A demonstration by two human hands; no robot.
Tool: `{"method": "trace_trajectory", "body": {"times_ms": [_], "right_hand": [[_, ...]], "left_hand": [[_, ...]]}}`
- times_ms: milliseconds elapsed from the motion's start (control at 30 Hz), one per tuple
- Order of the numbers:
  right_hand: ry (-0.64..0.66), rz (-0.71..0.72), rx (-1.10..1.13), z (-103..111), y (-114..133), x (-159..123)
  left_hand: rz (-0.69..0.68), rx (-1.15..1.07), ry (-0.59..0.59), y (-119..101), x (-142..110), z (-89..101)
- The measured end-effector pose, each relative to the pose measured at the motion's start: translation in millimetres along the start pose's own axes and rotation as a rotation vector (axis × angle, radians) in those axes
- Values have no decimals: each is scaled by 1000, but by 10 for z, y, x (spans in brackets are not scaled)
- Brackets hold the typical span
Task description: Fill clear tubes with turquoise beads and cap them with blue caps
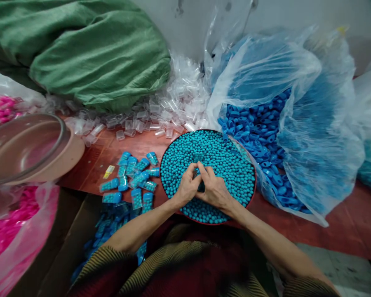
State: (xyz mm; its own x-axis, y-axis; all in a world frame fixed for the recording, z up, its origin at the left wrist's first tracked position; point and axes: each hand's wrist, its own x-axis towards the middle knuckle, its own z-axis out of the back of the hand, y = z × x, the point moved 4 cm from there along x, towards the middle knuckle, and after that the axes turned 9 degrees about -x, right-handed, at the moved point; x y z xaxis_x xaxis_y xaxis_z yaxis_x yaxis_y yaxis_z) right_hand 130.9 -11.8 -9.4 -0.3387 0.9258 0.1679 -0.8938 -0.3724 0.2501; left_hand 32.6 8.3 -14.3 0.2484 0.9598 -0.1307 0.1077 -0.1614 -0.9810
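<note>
A round red-rimmed tray (252,194) heaped with small teal beads (216,156) lies on the red table in front of me. Both hands rest on the beads near the tray's front. My left hand (187,186) and my right hand (214,187) meet fingertip to fingertip, fingers pinched together around something small that I cannot make out. Left of the tray lies a cluster of clear little tubes filled with teal beads and closed with blue caps (135,177).
A clear plastic bag of blue caps (262,136) stands right of the tray. Empty clear tubes (170,107) are piled behind, under a green sack (89,53). A glass-lidded bowl (27,148) and bags of pink pieces (6,231) are at left. Filled tubes lie in a box (111,231) below the table edge.
</note>
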Motion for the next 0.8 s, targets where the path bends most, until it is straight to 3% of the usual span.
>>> {"method": "trace_trajectory", "body": {"times_ms": [67,233,433,500,667,800], "right_hand": [[28,-18,-2,-14,2,10],[-106,-64,184,66,-63,52],[82,-120,585,116,-270,103],[89,-153,681,146,-345,125],[21,-204,769,217,-373,117],[-67,-165,678,269,-315,73]], "left_hand": [[-2,-43,0,16,15,23],[30,-234,63,-59,38,41],[161,-172,108,-5,2,121],[185,-108,141,26,-11,144],[126,-31,207,-15,-22,162],[55,-21,209,-47,-30,160]]}}
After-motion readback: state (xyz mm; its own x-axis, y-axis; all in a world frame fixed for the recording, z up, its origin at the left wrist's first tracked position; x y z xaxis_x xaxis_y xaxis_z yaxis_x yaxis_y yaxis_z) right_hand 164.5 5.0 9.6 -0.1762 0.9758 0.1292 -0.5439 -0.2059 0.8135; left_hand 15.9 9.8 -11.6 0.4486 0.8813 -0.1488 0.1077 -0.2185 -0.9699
